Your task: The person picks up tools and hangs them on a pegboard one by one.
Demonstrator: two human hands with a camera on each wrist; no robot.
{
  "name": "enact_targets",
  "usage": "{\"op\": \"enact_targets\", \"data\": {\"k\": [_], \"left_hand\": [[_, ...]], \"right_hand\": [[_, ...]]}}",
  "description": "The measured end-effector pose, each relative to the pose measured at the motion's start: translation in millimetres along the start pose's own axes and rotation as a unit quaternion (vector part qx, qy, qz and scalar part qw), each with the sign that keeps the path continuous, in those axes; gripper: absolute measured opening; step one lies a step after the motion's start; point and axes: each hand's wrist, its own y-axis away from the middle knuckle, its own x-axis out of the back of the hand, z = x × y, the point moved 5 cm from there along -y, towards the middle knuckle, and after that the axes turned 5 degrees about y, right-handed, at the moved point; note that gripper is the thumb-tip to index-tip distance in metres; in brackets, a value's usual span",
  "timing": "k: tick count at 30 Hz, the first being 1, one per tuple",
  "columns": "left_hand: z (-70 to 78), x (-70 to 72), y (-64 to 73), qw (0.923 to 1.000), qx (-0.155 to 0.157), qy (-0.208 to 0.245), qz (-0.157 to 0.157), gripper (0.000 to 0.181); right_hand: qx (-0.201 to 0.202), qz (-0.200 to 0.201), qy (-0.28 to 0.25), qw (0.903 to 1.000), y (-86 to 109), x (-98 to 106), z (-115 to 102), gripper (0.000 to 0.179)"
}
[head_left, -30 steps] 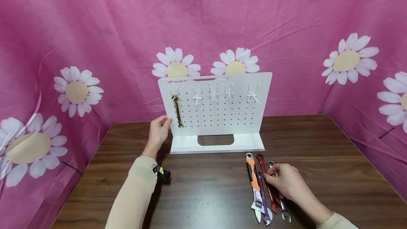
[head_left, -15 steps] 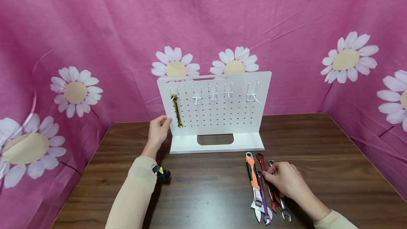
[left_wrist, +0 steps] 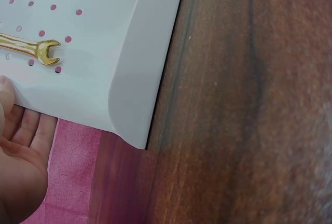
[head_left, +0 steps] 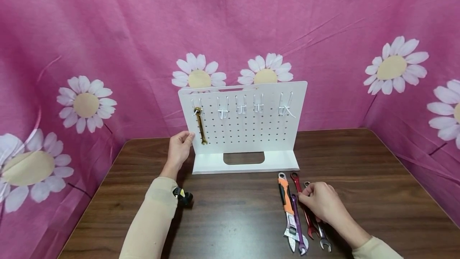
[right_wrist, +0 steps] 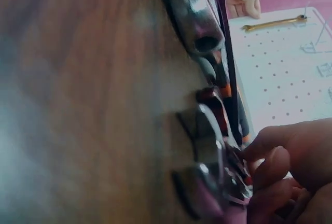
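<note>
My left hand [head_left: 179, 149] grips the left edge of a white pegboard [head_left: 244, 131], its thumb in front and the other fingers behind. A gold wrench [head_left: 201, 127] hangs from the leftmost hook, close to that thumb. On the table at right, my right hand [head_left: 325, 203] pinches a red wrench [head_left: 308, 221] near its middle, the fingertips partly hiding it. Under the same hand lies a silver wrench [head_left: 323, 239], its shaft mostly covered. To the left, a purple wrench [head_left: 297, 221] overlaps the head of an orange-handled adjustable wrench [head_left: 285, 199].
Several white hooks, among them a middle hook [head_left: 241, 107] and a right hook [head_left: 285, 107], line the board's upper part. The board stands on a white base [head_left: 212, 165] upon a brown wooden table [head_left: 230, 211]. Pink flowered cloth [head_left: 230, 19] encloses the table's back and sides.
The right hand has shifted very slightly, and the red and silver wrenches have moved a little to the right with it. The left hand stays on the pegboard's edge.
</note>
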Motion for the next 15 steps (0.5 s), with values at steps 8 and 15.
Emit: {"op": "enact_targets", "data": {"k": [8,15], "left_hand": [[-0.1,-1.6,0.0,1.0000,-0.003,0.006,-0.002,0.022],[-0.9,0.6,0.4,0.9999,0.013,0.001,0.003,0.023]], "right_hand": [[0.015,0.014,0.052,0.9984,0.0,5.1,1.4,0.020],[0.034,0.024,0.060,0.9973,1.3,4.1,-2.9,0.020]]}}
